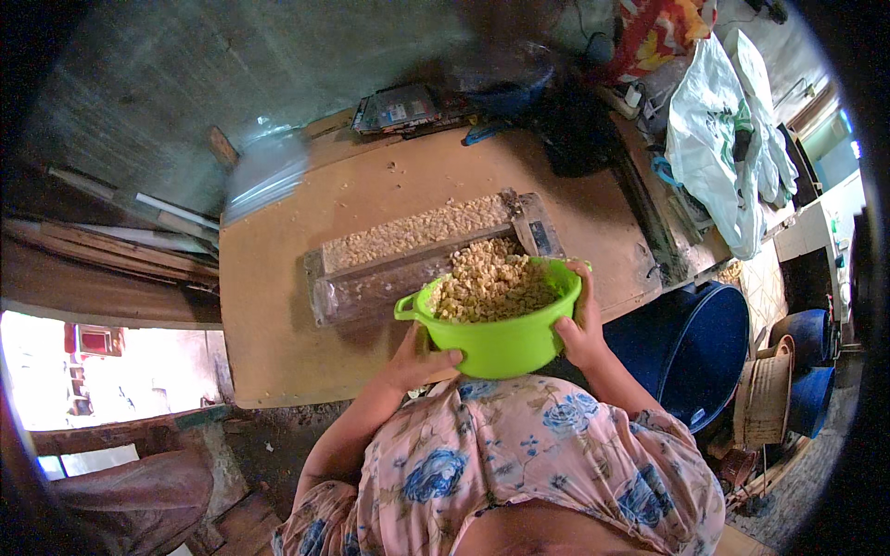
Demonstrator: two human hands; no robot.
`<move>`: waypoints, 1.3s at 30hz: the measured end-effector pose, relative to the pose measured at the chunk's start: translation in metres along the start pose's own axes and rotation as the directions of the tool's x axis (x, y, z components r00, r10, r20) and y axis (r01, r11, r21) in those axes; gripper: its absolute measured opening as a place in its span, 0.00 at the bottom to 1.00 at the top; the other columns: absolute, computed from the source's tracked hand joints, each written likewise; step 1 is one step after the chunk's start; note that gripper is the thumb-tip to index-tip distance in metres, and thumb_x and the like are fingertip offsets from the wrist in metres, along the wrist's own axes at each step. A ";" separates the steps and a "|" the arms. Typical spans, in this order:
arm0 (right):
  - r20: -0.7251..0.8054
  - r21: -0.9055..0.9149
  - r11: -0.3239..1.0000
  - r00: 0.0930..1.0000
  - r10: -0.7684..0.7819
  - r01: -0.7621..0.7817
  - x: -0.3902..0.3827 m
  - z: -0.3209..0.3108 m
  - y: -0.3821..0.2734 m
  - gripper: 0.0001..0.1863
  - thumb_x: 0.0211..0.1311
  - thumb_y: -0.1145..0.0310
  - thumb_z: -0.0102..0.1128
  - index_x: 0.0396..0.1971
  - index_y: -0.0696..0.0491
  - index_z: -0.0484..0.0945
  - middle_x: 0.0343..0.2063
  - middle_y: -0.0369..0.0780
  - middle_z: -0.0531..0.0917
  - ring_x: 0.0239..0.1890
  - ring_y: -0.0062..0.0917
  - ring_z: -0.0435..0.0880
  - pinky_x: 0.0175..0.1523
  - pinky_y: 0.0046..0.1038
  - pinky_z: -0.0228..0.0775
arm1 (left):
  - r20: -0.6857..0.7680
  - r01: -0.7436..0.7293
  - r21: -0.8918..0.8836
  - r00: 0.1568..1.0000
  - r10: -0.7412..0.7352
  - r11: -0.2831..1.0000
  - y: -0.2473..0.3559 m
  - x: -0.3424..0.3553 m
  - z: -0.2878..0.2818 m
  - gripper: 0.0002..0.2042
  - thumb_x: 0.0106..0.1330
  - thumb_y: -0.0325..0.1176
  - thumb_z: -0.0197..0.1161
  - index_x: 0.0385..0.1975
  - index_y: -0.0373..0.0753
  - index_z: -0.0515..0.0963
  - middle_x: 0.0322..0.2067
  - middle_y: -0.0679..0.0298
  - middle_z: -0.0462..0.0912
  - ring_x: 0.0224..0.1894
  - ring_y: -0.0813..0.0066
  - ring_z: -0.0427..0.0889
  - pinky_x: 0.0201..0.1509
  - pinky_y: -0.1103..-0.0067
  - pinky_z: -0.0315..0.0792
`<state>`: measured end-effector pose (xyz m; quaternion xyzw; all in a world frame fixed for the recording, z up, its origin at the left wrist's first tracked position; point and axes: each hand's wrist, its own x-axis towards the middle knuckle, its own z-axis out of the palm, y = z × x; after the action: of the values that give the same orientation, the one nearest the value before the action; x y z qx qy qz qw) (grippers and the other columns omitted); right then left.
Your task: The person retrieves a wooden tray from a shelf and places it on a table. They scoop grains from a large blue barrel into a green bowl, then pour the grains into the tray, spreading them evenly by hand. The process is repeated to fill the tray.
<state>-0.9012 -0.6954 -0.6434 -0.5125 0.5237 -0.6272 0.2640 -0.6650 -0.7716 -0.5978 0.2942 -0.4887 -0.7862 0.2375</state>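
Close to my body, a bright green plastic bowl [496, 349] with side handles is held between both hands. Crumbly tan pieces [491, 283] fill it and heap up at its far rim; their kind is hard to tell. My left hand [419, 359] grips the bowl's lower left side, thumb on the front wall. Its right handle and side are in my right hand [579, 320]. Just beyond the bowl lies a long wooden mould [317, 292] with two troughs. Pale pieces [417, 230] fill the far trough; the bowl partly hides the near one.
The mould rests on a brown tabletop [269, 343]. Clear plastic sheets [269, 181] lie at its far left corner. At the back are a flat dark box [399, 109] and a black bag [579, 139]. White plastic bags [714, 139] hang right, above a blue barrel [691, 357].
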 end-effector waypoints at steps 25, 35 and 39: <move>0.111 -0.020 0.996 0.990 0.086 -0.084 0.003 0.111 -0.027 0.41 0.46 0.49 0.58 0.54 0.56 0.51 0.41 0.45 0.69 0.45 0.30 0.68 0.50 0.31 0.59 | 0.058 -0.101 -0.194 0.992 0.115 0.976 -0.004 -0.055 -0.105 0.34 0.53 0.29 0.62 0.58 0.37 0.50 0.54 0.56 0.63 0.55 0.65 0.65 0.56 0.65 0.63; 0.183 -0.106 0.983 0.969 0.166 -0.148 0.001 0.142 -0.036 0.39 0.47 0.50 0.57 0.54 0.54 0.50 0.36 0.44 0.72 0.38 0.31 0.72 0.45 0.30 0.64 | -0.023 -0.090 -0.125 0.996 0.087 0.988 -0.007 -0.080 -0.139 0.39 0.49 0.35 0.66 0.58 0.34 0.49 0.54 0.56 0.63 0.55 0.65 0.64 0.58 0.70 0.59; 0.144 -0.068 0.995 0.986 0.085 -0.076 0.002 0.151 -0.029 0.40 0.45 0.47 0.57 0.53 0.54 0.51 0.36 0.45 0.72 0.38 0.33 0.73 0.44 0.32 0.64 | -0.036 -0.103 -0.096 0.994 0.100 0.990 0.006 -0.087 -0.137 0.38 0.49 0.36 0.66 0.57 0.34 0.50 0.53 0.55 0.63 0.54 0.65 0.65 0.56 0.70 0.62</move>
<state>-0.7570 -0.7461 -0.6268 -0.5437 0.5424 -0.5599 0.3110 -0.5073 -0.8026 -0.6201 0.2692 -0.4602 -0.7915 0.2988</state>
